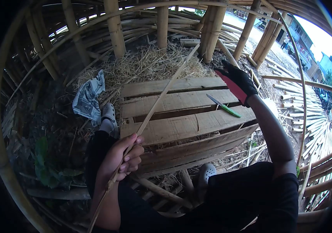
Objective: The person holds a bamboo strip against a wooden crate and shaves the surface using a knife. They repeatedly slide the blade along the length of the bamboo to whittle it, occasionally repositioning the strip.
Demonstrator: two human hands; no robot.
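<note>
My left hand (126, 157), bare, has its fingers wrapped round a long thin bamboo strip (168, 87). The strip slants from the lower left, across a slatted wooden crate (162, 131), up toward the bamboo posts. My right hand (236, 82) wears a black and red glove. Its fingers are stretched out above the crate's right side, apart from the strip. Below that hand, a knife with a green handle (231, 111) lies on the slats, its blade pointing to the upper left.
Crumpled newspaper (89, 99) lies left of the crate, near my clog (110, 116). Straw and shavings (146, 66) cover the ground behind. Bamboo posts (162, 27) stand at the back. Cut bamboo poles (313, 128) are spread at the right, and a curved pole (303, 89) rises there.
</note>
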